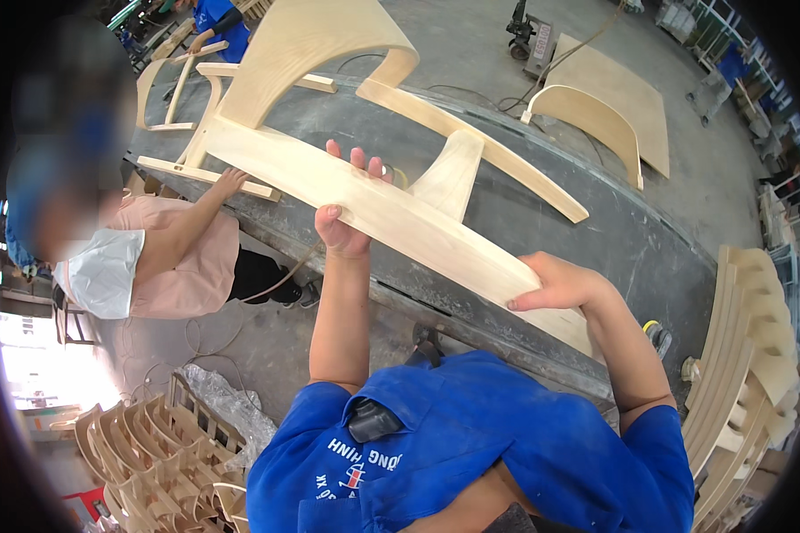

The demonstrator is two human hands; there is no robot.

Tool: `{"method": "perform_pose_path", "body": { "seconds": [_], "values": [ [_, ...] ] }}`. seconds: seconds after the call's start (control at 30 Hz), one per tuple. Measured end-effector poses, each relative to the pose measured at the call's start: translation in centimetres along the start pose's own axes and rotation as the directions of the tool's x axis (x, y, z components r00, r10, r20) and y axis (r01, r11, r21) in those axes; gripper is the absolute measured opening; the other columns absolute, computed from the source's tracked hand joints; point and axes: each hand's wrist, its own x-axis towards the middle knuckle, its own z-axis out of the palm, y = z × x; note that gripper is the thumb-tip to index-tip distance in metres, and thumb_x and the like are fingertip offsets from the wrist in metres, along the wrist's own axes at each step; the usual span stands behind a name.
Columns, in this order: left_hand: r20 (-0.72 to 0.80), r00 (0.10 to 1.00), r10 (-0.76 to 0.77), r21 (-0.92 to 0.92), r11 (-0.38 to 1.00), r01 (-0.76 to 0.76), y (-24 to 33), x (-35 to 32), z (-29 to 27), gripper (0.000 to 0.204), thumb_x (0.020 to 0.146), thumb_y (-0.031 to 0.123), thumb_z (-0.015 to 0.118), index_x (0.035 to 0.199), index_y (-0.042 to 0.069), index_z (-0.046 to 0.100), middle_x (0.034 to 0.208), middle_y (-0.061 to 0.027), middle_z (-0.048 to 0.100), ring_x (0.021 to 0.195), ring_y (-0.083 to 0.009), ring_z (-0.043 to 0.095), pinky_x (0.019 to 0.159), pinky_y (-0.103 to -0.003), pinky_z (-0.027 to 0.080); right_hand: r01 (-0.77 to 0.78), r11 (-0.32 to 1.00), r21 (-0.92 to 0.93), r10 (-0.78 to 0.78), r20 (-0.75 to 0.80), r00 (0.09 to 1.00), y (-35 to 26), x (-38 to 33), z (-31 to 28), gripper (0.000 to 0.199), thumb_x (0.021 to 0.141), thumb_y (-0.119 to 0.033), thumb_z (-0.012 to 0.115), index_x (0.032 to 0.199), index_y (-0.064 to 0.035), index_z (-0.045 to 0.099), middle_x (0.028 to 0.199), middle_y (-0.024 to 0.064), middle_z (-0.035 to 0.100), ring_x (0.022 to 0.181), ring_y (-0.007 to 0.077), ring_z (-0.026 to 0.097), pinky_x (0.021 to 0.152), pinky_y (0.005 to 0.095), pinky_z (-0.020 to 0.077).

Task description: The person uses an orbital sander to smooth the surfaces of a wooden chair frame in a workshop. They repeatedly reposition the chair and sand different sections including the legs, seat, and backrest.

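A pale wooden chair frame (436, 235) lies tilted across the view above the dark workbench (631, 253). Its broad bent backrest (316, 40) rises at the far end, and a second long rail (507, 164) runs behind, joined by a wide crosspiece (452, 178). Around the middle of the near rail is my left hand (351, 200), thumb on the near side and fingertips showing past the far edge. My right hand (564, 282) grips the same rail toward its right end, thumb on top; its other fingers are hidden.
At left, a co-worker (178, 249) touches another wooden piece (209, 178) on the bench; another person in blue (218, 22) handles a frame farther off. A curved part (596, 129) and a flat panel (618, 98) stand beyond. Wooden parts (742, 346) are stacked right, more curved ones (151, 453) lower left.
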Motion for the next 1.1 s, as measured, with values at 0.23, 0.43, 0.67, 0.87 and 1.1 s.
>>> {"method": "perform_pose_path", "body": {
  "seconds": [0.23, 0.43, 0.67, 0.87, 1.1],
  "values": [
    [-0.290, 0.957, 0.014, -0.060, 0.998, -0.033, 4.0, 0.0, -9.6, 0.073, 0.070, 0.020, 0.062, 0.140, 0.016, 0.040, 0.128, -0.0105, 0.055, 0.112, -0.0299, 0.055, 0.101, -0.047, 0.042, -0.048, 0.999, -0.008, 0.047, -0.119, 0.992, 0.7, 9.3, 2.8, 0.050, 0.073, -0.029, 0.072, 0.108, 0.0041, 0.061, 0.102, 0.0211, 0.067, 0.096, 0.0287, 0.063, 0.086, 0.0350, 0.0475],
    [-0.530, 0.834, -0.151, -0.233, 0.972, 0.029, 5.9, -2.4, -11.9, 0.055, 0.092, 0.044, 0.052, 0.136, 0.012, 0.043, 0.126, -0.0107, 0.055, 0.111, -0.0259, 0.056, 0.097, -0.043, 0.046, -0.168, 0.982, -0.087, 0.168, -0.002, 0.986, 0.6, 13.0, 4.2, 0.050, 0.073, -0.030, 0.072, 0.109, 0.0040, 0.062, 0.102, 0.0216, 0.067, 0.097, 0.0287, 0.064, 0.086, 0.0348, 0.0479],
    [-0.744, 0.652, -0.144, 0.217, 0.872, 0.440, 7.4, -5.4, -10.6, 0.050, 0.095, 0.045, 0.051, 0.127, 0.006, 0.048, 0.117, -0.0093, 0.061, 0.110, -0.0217, 0.058, 0.096, -0.039, 0.048, -0.213, 0.973, -0.084, 0.218, 0.059, 0.974, 0.9, 11.2, 0.3, 0.053, 0.071, -0.031, 0.072, 0.111, 0.0029, 0.062, 0.102, 0.0200, 0.067, 0.097, 0.0273, 0.063, 0.087, 0.0348, 0.0473],
    [-0.704, 0.635, -0.318, 0.160, 0.800, 0.578, 5.1, -8.7, -10.8, 0.048, 0.095, 0.035, 0.056, 0.132, 0.010, 0.040, 0.123, -0.0089, 0.057, 0.111, -0.0205, 0.058, 0.095, -0.037, 0.047, -0.308, 0.928, -0.208, 0.313, -0.008, 0.950, 6.0, 9.7, 0.3, 0.055, 0.066, -0.034, 0.074, 0.107, 0.0020, 0.064, 0.099, 0.0198, 0.068, 0.093, 0.0282, 0.064, 0.083, 0.0353, 0.0478],
    [-0.711, 0.461, -0.530, 0.467, 0.134, 0.874, 8.9, -11.8, -17.0, 0.048, 0.084, 0.029, 0.071, 0.124, 0.007, 0.054, 0.122, -0.0083, 0.059, 0.109, -0.0220, 0.057, 0.091, -0.038, 0.047, -0.306, 0.913, -0.270, 0.302, -0.054, 0.952, 8.6, 8.5, -0.1, 0.054, 0.064, -0.036, 0.077, 0.100, 0.0022, 0.066, 0.093, 0.0189, 0.069, 0.087, 0.0281, 0.065, 0.079, 0.0353, 0.0487]
  ]
}}
